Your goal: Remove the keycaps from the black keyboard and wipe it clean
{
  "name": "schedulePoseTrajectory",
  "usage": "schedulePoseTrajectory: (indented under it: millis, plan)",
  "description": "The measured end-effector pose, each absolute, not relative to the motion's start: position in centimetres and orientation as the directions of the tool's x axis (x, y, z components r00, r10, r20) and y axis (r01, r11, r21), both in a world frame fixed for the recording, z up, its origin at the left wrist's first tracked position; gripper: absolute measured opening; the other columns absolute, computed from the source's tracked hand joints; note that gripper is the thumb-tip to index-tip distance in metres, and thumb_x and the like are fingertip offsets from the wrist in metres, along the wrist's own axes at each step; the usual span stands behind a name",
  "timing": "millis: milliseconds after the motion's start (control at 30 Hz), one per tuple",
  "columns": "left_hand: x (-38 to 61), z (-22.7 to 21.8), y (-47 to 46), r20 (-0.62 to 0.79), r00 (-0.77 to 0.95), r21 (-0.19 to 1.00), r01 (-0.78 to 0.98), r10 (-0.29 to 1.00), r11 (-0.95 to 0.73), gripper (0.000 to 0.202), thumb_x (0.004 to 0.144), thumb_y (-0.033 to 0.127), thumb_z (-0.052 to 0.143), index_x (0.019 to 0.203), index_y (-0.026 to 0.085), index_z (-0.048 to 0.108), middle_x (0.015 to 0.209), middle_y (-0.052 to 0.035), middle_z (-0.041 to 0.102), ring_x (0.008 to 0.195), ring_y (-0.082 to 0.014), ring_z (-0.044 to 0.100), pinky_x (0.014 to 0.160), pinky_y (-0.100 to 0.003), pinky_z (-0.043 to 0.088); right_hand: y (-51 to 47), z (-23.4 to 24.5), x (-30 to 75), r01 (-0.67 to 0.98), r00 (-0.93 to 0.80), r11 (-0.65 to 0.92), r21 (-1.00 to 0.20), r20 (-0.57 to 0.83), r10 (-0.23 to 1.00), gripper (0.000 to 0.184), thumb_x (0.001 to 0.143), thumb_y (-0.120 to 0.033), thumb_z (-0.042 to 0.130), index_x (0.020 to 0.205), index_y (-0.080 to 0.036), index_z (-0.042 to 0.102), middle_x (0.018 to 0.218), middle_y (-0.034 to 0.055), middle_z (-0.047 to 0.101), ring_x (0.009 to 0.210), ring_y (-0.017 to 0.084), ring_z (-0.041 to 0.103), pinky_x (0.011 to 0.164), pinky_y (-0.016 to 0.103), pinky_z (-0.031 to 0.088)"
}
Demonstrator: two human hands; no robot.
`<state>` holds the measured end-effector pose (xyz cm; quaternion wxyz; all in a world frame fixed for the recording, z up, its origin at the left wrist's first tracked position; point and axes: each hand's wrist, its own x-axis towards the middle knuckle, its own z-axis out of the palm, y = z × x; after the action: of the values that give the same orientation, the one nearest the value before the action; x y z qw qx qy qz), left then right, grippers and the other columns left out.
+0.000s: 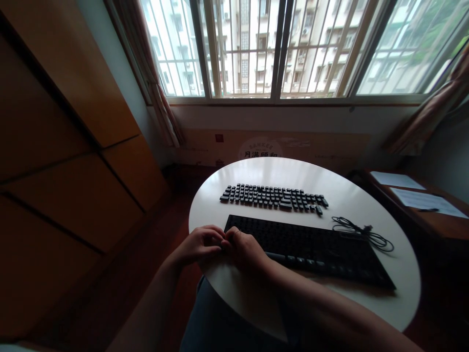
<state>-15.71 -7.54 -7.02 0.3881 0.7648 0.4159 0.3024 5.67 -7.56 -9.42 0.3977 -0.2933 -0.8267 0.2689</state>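
A black keyboard base (315, 249) lies on the round white table (366, 195), with most of its keycaps off. Several black keycaps (273, 197) are laid out in rows just behind it. My left hand (200, 244) and my right hand (244, 250) meet at the keyboard's near left corner. Both have their fingers curled and pinched together, fingertips touching. Whatever sits between them is too small and dark to name. A few keycaps sit along the keyboard's front row, right of my right hand.
A coiled black cable (362, 232) lies on the table at the keyboard's right end. A wooden cabinet (66, 146) fills the left side. A side desk with papers (421, 198) and a pen stands at right. Barred windows (278, 49) and a cardboard box (271, 146) are behind.
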Motion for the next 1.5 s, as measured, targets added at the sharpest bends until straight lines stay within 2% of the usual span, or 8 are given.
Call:
schedulePoseTrajectory:
  millis: [133, 400, 633, 733, 867, 967, 1200, 1500]
  plan:
    - [-15.8, -7.1, -7.5, 0.137, 0.459, 0.847, 0.406, 0.878, -0.344, 0.016, 0.078, 0.027, 0.075, 0.090, 0.018, 0.076, 0.109, -0.0092, 0.071, 0.102, -0.0236, 0.066, 0.089, -0.032, 0.054, -7.5, -9.3, 5.6, 0.263, -0.483, 0.679, -0.685, 0.515, 0.708, 0.016, 0.099, -0.035, 0.046, 0.096, -0.020, 0.052, 0.082, 0.0050, 0.067, 0.068, 0.018, 0.063, 0.061, 0.026, 0.043]
    - [-15.6, -6.9, -7.6, 0.116, 0.421, 0.844, 0.435, 0.900, -0.312, 0.021, 0.080, 0.029, 0.072, 0.095, 0.015, 0.074, 0.097, -0.0080, 0.073, 0.087, -0.0206, 0.066, 0.076, -0.029, 0.052, -7.6, -8.7, 5.6, 0.232, -0.407, 0.632, -0.740, 0.516, 0.754, 0.019, 0.098, -0.038, 0.047, 0.093, -0.020, 0.051, 0.078, 0.0031, 0.066, 0.064, 0.016, 0.060, 0.062, 0.025, 0.042]
    - [-15.8, -7.1, -7.8, 0.088, 0.359, 0.874, 0.420, 0.929, -0.245, 0.027, 0.078, 0.035, 0.073, 0.093, 0.013, 0.071, 0.093, -0.0067, 0.070, 0.070, -0.0140, 0.060, 0.061, -0.024, 0.047, -7.9, -7.1, 6.6, 0.374, -0.509, 0.727, -0.576, 0.528, 0.680, 0.016, 0.099, -0.034, 0.048, 0.092, -0.020, 0.054, 0.078, 0.0033, 0.066, 0.060, 0.015, 0.059, 0.056, 0.024, 0.035]
    - [-16.3, -7.1, -7.0, 0.120, 0.329, 0.871, 0.418, 0.937, -0.258, 0.028, 0.080, 0.038, 0.070, 0.093, 0.014, 0.071, 0.097, -0.0085, 0.070, 0.077, -0.0168, 0.063, 0.061, -0.024, 0.049, -7.6, -6.0, 7.9, 0.423, -0.461, 0.738, -0.526, 0.576, 0.675, 0.023, 0.100, -0.039, 0.047, 0.089, -0.020, 0.054, 0.069, 0.0020, 0.063, 0.055, 0.015, 0.056, 0.054, 0.024, 0.032]
    - [-17.1, -6.3, -3.8, 0.225, 0.223, 0.728, 0.608, 0.949, -0.315, 0.027, 0.080, 0.039, 0.069, 0.095, 0.017, 0.074, 0.096, -0.0080, 0.072, 0.081, -0.0192, 0.065, 0.062, -0.026, 0.050, -6.5, -5.4, 9.8, 0.469, -0.393, 0.732, -0.494, 0.625, 0.674, 0.028, 0.101, -0.042, 0.045, 0.089, -0.019, 0.054, 0.062, 0.0004, 0.060, 0.049, 0.013, 0.051, 0.052, 0.024, 0.030]
    - [-17.0, -5.8, -0.2, 0.321, 0.127, 0.608, 0.732, 0.939, -0.307, 0.027, 0.081, 0.036, 0.066, 0.100, 0.019, 0.074, 0.094, -0.0061, 0.074, 0.081, -0.0193, 0.066, 0.073, -0.030, 0.052, -5.6, -5.6, 10.7, 0.488, -0.404, 0.732, -0.475, 0.620, 0.672, 0.028, 0.100, -0.043, 0.049, 0.088, -0.019, 0.055, 0.060, -0.0005, 0.059, 0.049, 0.013, 0.050, 0.052, 0.023, 0.029]
    - [-16.5, -7.7, 3.9, 0.299, 0.055, 0.544, 0.811, 0.953, -0.217, 0.025, 0.079, 0.029, 0.066, 0.099, 0.020, 0.076, 0.085, -0.0036, 0.073, 0.069, -0.0179, 0.065, 0.068, -0.029, 0.051, -5.3, -5.9, 10.9, 0.442, -0.467, 0.771, -0.458, 0.617, 0.634, 0.026, 0.098, -0.042, 0.054, 0.086, -0.019, 0.056, 0.064, 0.0000, 0.062, 0.050, 0.012, 0.051, 0.052, 0.023, 0.031]
    - [-16.2, -7.8, 3.2, 0.312, 0.091, 0.455, 0.860, 0.946, -0.233, 0.024, 0.083, 0.027, 0.064, 0.104, 0.023, 0.076, 0.097, -0.0050, 0.072, 0.087, -0.0219, 0.066, 0.081, -0.032, 0.050, -5.9, -5.6, 10.6, 0.367, -0.527, 0.833, -0.414, 0.645, 0.553, 0.021, 0.098, -0.037, 0.055, 0.087, -0.020, 0.056, 0.066, 0.0000, 0.063, 0.050, 0.011, 0.052, 0.050, 0.023, 0.033]
